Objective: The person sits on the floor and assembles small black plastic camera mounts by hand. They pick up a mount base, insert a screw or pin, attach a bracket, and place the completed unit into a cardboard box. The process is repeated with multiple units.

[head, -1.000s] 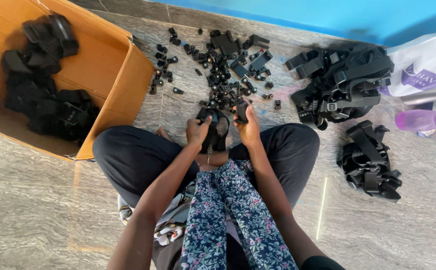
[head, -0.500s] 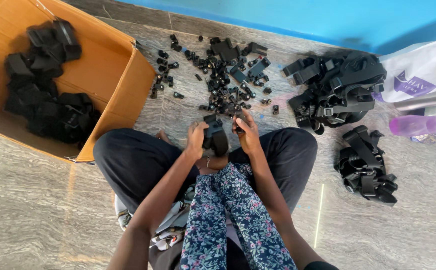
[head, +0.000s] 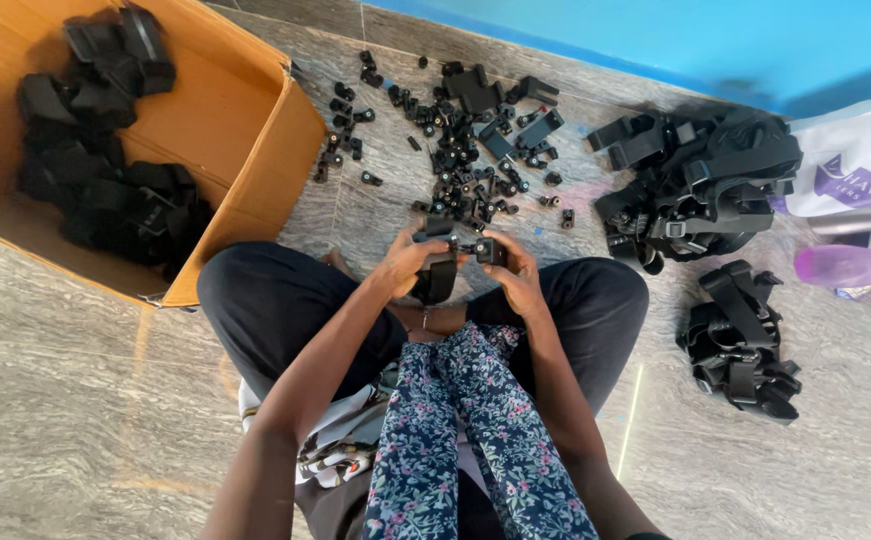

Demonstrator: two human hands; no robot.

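I sit cross-legged on a stone floor. My left hand (head: 404, 268) grips a black strap piece (head: 440, 276) that hangs down between my knees. My right hand (head: 517, 276) pinches a small black plastic part (head: 489, 250) against the top of that strap. Both hands meet just above my lap. Directly beyond them lies a scatter of several small black plastic parts (head: 461, 170) on the floor.
An open cardboard box (head: 256, 140) with black strap assemblies (head: 106, 180) stands at the left. Two heaps of black straps lie at the right, a large one (head: 701, 185) and a smaller one (head: 746, 345). A white bag (head: 856, 165) and a purple bottle (head: 851, 266) sit by the blue wall.
My hands have stayed together over my lap, shifting slightly on the strap. My right hand now holds a small part against the strap's top.
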